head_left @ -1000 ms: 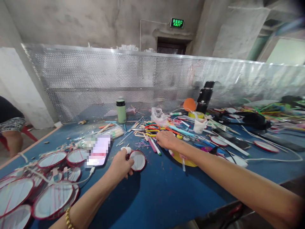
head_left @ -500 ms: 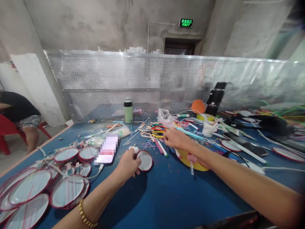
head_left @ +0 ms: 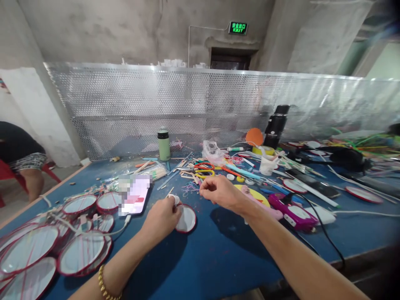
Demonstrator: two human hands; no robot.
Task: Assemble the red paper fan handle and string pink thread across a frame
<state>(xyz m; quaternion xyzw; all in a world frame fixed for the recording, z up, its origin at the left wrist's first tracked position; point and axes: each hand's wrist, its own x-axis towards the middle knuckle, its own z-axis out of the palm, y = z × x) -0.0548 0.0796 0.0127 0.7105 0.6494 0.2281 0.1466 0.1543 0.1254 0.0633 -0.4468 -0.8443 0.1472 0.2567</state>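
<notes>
My left hand point(head_left: 162, 216) is closed, with a small white roll-like piece point(head_left: 175, 199) at its fingertips. Against its fingers lies a small round white disc point(head_left: 187, 219) with a red rim; whether the fingers also grip it is hard to see. My right hand point(head_left: 220, 192) hovers over the blue table just right of the disc, thumb and fingertips pinched together. Anything between those fingertips is too small to make out. Beyond it lie yellow-handled scissors point(head_left: 205, 172). A pink tool point(head_left: 265, 208) is partly covered by my right forearm.
Larger red-rimmed discs point(head_left: 29, 248) are piled at left beside a phone point(head_left: 137, 196) on a white cable. A green bottle point(head_left: 163, 146) and black flask point(head_left: 276, 127) stand at the back. A purple device point(head_left: 295, 214) with a black cord sits right. Someone's leg point(head_left: 33, 177) shows far left.
My right hand has moved back from the scissors and markers toward me and closer to the disc. My left hand and the disc shifted only slightly. The view has turned a little right.
</notes>
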